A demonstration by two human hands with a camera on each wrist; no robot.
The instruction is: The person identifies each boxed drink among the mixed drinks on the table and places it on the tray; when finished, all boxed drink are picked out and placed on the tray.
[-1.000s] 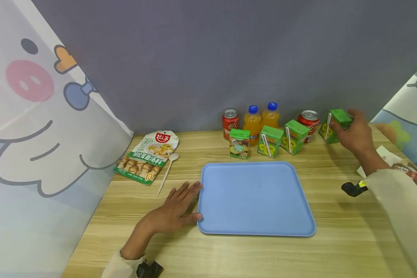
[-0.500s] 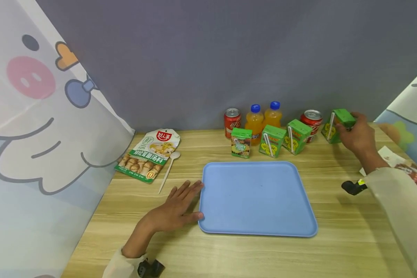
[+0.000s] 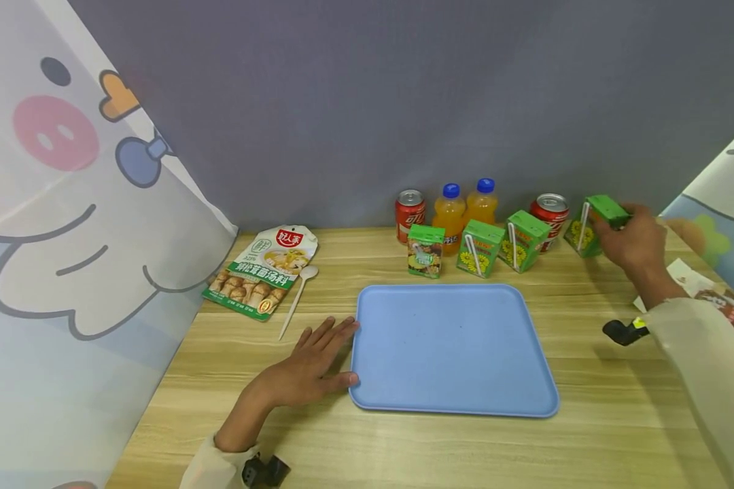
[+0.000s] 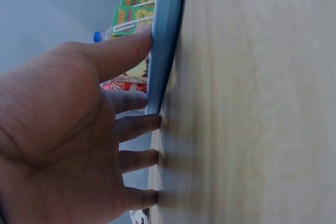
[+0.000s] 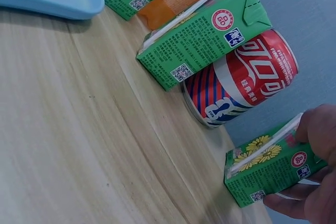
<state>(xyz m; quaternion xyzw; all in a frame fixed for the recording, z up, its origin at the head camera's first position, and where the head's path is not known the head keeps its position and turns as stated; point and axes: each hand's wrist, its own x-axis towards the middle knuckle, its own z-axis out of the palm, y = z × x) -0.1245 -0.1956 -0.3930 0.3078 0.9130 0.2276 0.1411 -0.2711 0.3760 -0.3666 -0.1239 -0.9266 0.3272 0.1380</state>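
Observation:
At the far right, my right hand (image 3: 636,244) grips a green drink carton (image 3: 595,227) with a white straw on its side. The right wrist view has the thumb and fingers (image 5: 287,205) on either side of that carton, beside a red cola can (image 5: 241,77). My left hand (image 3: 306,370) lies at the left edge of a light blue tray (image 3: 452,350), fingers spread and straight. In the left wrist view the thumb touches the tray's rim (image 4: 167,40), and the lower fingertips rest on the wooden table (image 4: 236,119).
Behind the tray stand green cartons (image 3: 476,250), a smaller green-topped box (image 3: 425,252), orange drink bottles (image 3: 448,214) and another red can (image 3: 410,217). A food pouch (image 3: 261,275) and a white spoon (image 3: 296,299) lie left. A plastic packet (image 3: 728,305) lies right.
The right hand and the carton in it have shifted very slightly toward me. The head view has moved a little. My left hand stays at the tray's edge.

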